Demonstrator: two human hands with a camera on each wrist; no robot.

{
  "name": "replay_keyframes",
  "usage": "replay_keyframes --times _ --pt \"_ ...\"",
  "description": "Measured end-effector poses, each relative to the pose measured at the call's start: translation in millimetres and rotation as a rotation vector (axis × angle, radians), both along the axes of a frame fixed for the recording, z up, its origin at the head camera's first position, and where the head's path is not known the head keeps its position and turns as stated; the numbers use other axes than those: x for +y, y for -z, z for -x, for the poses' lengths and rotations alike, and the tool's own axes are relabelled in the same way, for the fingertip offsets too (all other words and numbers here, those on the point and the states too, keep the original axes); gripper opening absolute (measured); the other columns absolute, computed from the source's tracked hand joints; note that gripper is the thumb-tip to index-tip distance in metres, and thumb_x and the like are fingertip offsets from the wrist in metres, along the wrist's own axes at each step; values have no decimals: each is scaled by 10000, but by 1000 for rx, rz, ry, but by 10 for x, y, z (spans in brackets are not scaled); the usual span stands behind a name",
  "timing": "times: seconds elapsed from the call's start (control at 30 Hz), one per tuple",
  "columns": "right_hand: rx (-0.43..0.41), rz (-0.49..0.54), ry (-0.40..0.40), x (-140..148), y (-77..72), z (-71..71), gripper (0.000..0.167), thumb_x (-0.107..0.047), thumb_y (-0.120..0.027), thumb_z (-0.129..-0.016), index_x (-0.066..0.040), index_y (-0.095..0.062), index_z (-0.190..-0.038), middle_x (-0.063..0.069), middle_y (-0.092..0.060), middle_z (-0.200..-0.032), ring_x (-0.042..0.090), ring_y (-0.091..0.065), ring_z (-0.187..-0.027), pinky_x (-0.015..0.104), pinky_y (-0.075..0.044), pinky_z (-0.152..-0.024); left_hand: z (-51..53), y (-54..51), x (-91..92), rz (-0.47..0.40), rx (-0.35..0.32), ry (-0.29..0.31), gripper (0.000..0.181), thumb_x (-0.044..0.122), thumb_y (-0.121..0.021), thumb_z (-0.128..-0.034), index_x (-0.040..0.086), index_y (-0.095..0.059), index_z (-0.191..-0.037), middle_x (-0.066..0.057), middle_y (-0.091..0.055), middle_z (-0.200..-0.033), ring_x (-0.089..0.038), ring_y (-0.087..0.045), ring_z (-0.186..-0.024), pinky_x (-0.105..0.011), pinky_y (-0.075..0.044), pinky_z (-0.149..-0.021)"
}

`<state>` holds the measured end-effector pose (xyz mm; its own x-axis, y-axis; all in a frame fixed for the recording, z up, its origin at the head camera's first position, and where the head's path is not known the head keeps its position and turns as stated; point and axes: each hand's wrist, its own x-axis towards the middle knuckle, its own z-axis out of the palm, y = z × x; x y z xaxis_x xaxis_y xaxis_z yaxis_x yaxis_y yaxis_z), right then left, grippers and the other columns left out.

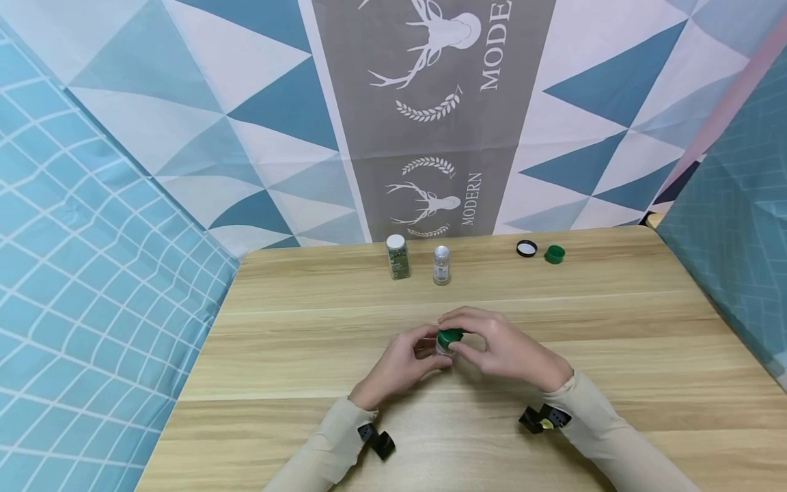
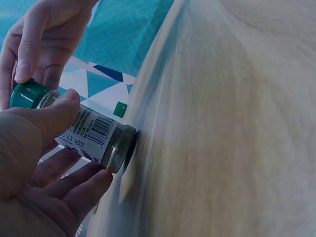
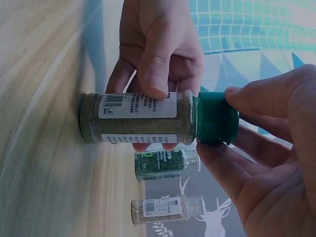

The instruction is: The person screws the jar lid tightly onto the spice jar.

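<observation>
A glass spice jar (image 3: 138, 126) with a greenish-brown powder and a white printed label stands upright on the table, between both hands. My left hand (image 1: 399, 362) grips its body, the thumb on one side and fingers on the other. With thumb and fingers, my right hand (image 1: 507, 348) pinches the green cap (image 3: 217, 117), which sits on the jar's neck. In the left wrist view the jar's base meets the table, and the right thumb touches the cap's edge. The head view hides most of the jar's body behind the left fingers.
Behind the hands stand a jar of green flakes (image 1: 398, 261) and a smaller jar of pale contents (image 1: 441, 266). Further right lie a black lid (image 1: 526, 249) and a loose green cap (image 1: 555, 254). Patterned cloth (image 1: 277, 123) hangs along the wooden table's (image 1: 295, 328) back edge.
</observation>
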<state>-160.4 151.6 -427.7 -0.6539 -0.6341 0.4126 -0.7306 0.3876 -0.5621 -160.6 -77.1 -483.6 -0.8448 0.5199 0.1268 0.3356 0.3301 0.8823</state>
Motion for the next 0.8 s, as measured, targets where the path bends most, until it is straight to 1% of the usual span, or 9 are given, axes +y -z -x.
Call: replay_keyframes --times 0.17,0.27,0.33,0.43,0.57,0.67,0.8 --pt "-6 -9 19 -1 -15 6 315 -117 -748 -949 -123 -710 -1261 5 -681 -1321 194 -646 -1248 378 -552 -1055 8 -24 9 -16 19 8 462 211 -786 -927 142 -644 -1361 -31 -704 -1311 -156 -697 -1174 -222 -566 -974" --pt "-9 -23 15 15 -17 9 328 -126 -735 -960 -124 -695 -1286 22 -672 -1338 214 -641 -1257 399 -549 -1059 10 -22 7 -17 26 20 459 205 -783 -928 131 -649 -1360 -38 -709 -1304 -153 -701 -1167 -208 -564 -967" --pt "-14 -28 17 35 -28 13 360 -140 -729 -967 -123 -671 -1323 38 -656 -1370 238 -624 -1287 422 -533 -1079 13 -21 5 -22 18 23 452 199 -783 -927 122 -655 -1353 -37 -712 -1299 -139 -700 -1166 -206 -561 -972" --pt "-19 -30 35 77 -58 30 438 -164 -718 -978 -135 -612 -1402 51 -610 -1444 264 -571 -1357 463 -489 -1125 16 -28 -1 -25 14 12 427 211 -787 -924 119 -675 -1326 -34 -727 -1273 -123 -700 -1161 -205 -558 -978" --pt "11 -9 78 150 -111 54 549 -150 -732 -958 -132 -547 -1475 77 -535 -1531 306 -502 -1422 527 -442 -1156 14 -42 -9 -13 10 -2 421 232 -798 -914 123 -694 -1307 -30 -741 -1247 -111 -703 -1150 -206 -558 -978" --pt "37 20 95 200 -133 64 623 -101 -747 -932 -121 -507 -1506 104 -479 -1575 326 -490 -1425 523 -475 -1127 8 -49 -17 5 15 -1 426 245 -802 -910 125 -701 -1306 -28 -745 -1241 -109 -709 -1133 -211 -564 -968" --pt "27 53 97 234 -152 68 686 -63 -750 -918 -127 -462 -1537 96 -432 -1609 300 -486 -1428 455 -510 -1102 3 -49 -31 35 35 0 432 273 -799 -915 131 -704 -1312 -20 -750 -1233 -99 -717 -1103 -214 -573 -951"
